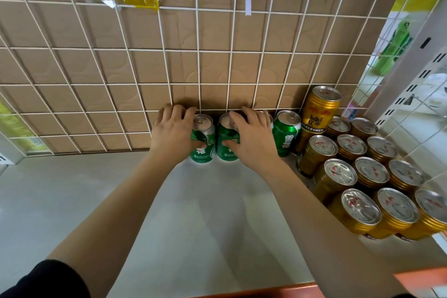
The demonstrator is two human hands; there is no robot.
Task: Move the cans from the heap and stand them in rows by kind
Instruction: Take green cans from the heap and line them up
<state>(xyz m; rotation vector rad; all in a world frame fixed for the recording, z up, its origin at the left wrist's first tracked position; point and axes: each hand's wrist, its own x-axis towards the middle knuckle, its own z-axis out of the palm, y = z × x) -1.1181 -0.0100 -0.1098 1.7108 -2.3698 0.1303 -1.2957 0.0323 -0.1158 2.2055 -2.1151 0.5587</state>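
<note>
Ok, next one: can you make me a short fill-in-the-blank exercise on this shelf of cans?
1. The left hand and the right hand each grip a can coloured ____.
2. The gold cans stand to the ____ of the green cans.
3. Behind the wire grid is a brown sheet of ____.

Missing words: green; right; cardboard.

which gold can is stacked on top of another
The gold can at the back by the wire grid, just right of the green cans. It stands on a lower gold can, label fully showing; the others stand on the shelf.
</note>
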